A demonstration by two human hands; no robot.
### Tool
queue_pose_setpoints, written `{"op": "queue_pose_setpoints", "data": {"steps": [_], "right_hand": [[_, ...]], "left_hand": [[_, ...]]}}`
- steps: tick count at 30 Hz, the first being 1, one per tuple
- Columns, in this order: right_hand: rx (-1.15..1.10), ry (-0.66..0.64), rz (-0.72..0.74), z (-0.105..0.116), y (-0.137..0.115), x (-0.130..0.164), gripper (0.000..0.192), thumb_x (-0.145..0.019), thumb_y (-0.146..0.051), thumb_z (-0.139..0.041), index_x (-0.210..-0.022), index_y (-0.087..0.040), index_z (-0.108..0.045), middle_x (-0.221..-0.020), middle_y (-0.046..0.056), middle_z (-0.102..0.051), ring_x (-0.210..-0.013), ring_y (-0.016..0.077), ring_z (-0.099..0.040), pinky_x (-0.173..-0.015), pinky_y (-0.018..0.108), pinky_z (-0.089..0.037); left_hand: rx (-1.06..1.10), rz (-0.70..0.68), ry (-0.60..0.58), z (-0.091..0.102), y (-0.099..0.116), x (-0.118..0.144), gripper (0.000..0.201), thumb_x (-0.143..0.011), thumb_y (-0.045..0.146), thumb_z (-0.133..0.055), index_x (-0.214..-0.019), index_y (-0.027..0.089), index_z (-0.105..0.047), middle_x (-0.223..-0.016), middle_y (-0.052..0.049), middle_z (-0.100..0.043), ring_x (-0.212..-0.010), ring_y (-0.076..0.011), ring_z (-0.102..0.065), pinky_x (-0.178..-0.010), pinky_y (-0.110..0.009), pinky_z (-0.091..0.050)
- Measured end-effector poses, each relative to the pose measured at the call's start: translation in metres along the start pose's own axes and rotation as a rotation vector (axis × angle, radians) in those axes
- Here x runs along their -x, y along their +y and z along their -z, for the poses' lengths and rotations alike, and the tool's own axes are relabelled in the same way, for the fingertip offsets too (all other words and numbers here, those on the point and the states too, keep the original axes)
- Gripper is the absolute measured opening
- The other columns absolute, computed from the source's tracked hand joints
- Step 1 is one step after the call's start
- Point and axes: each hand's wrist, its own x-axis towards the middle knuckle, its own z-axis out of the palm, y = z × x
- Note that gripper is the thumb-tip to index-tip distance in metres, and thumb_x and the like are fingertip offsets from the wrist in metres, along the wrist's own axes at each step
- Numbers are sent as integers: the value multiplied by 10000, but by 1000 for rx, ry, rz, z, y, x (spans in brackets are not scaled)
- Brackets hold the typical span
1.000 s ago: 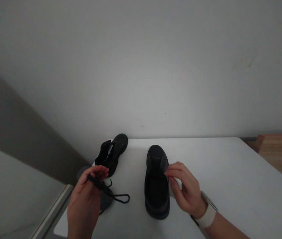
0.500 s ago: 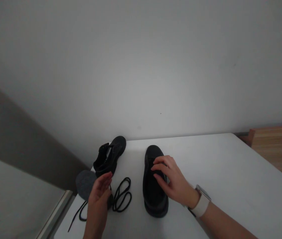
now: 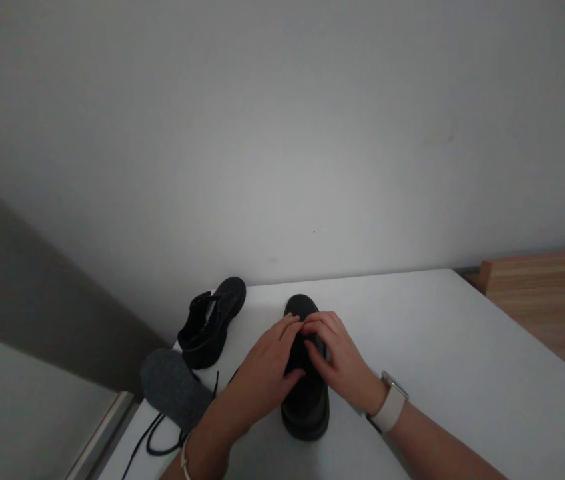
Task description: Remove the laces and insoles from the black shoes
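While half open, fingers on shoe.

Single head-worn camera, directed forward and downward from above the near side of a white tabletop. The upper half of the field is filled by a pale wall, faced nearly squarely; the tabletop is confined to the lower part, its far edge being placed just below mid-height. The left hand and right hand are viewed from above and behind, at close range. A black lace-up shoe is seen from its heel end, and a wood-grain panel is cut off by the right margin.
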Motion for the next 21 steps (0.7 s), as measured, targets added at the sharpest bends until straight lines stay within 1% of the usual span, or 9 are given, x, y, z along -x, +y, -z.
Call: {"op": "queue_pose_setpoints", "data": {"steps": [2,3,5,8,11,14,16,18,21], "right_hand": [[-35,46,-21,0,1,0,231,-866,-40,-503,-995,-228,-538,-1077,82,-586,-1039,253,-518,-908,456,-454],[-42,68,-33,0,1,0,228,-853,-33,-495,-968,-227,-527,-1058,79,-586,-1029,249,-520,-896,445,-457],[-47,107,-60,0,2,0,224,-827,-26,-487,-922,-227,-506,-1020,72,-588,-1000,245,-523,-872,434,-458],[-64,157,-97,2,1,-1,211,-797,-31,-485,-861,-231,-496,-960,58,-595,-954,243,-528,-841,425,-451],[-93,199,-123,2,1,0,180,-805,-60,-483,-844,-233,-510,-928,53,-597,-928,242,-534,-826,422,-450],[-125,236,-147,1,2,2,154,-834,-92,-471,-862,-234,-524,-914,51,-589,-910,239,-539,-809,412,-457],[-141,261,-167,-1,4,4,152,-852,-109,-460,-905,-231,-533,-921,51,-578,-904,235,-542,-804,407,-463],[-155,283,-193,-2,6,5,166,-868,-120,-452,-963,-225,-537,-934,50,-568,-901,229,-548,-806,403,-472],[-175,312,-220,-5,8,6,220,-873,-121,-448,-1053,-225,-519,-994,50,-554,-936,220,-557,-833,400,-482]], "left_hand": [[-41,19,-75,-2,-4,-13,796,-656,7,-725,-1396,97,-447,-1502,-217,-443,-1424,-323,-383,-1192,-503,-324],[-53,22,-81,-3,-5,-18,788,-625,-18,-722,-1367,78,-475,-1483,-233,-461,-1411,-340,-398,-1184,-507,-335],[-55,19,-49,-5,-6,-25,727,-607,-61,-674,-1309,68,-529,-1434,-237,-508,-1375,-353,-441,-1158,-510,-366],[-19,20,11,-9,-7,-29,668,-626,-75,-590,-1270,101,-576,-1391,-210,-557,-1341,-342,-487,-1125,-513,-398],[48,20,65,-12,-10,-28,616,-622,-19,-626,-1219,130,-633,-1390,-208,-572,-1330,-370,-504,-1117,-530,-399],[123,17,129,-13,-14,-27,448,-689,63,-627,-1113,186,-701,-1337,-163,-630,-1274,-355,-562,-1091,-508,-427],[169,17,182,-13,-16,-28,325,-776,122,-591,-1051,233,-724,-1243,-114,-693,-1193,-314,-618,-1051,-460,-456],[204,30,236,-13,-17,-31,232,-841,195,-580,-1001,257,-736,-1097,-86,-741,-1053,-286,-667,-967,-401,-487],[241,99,313,-13,-15,-36,140,-862,277,-610,-911,258,-740,-873,-69,-731,-830,-256,-653,-820,-342,-469]]}}
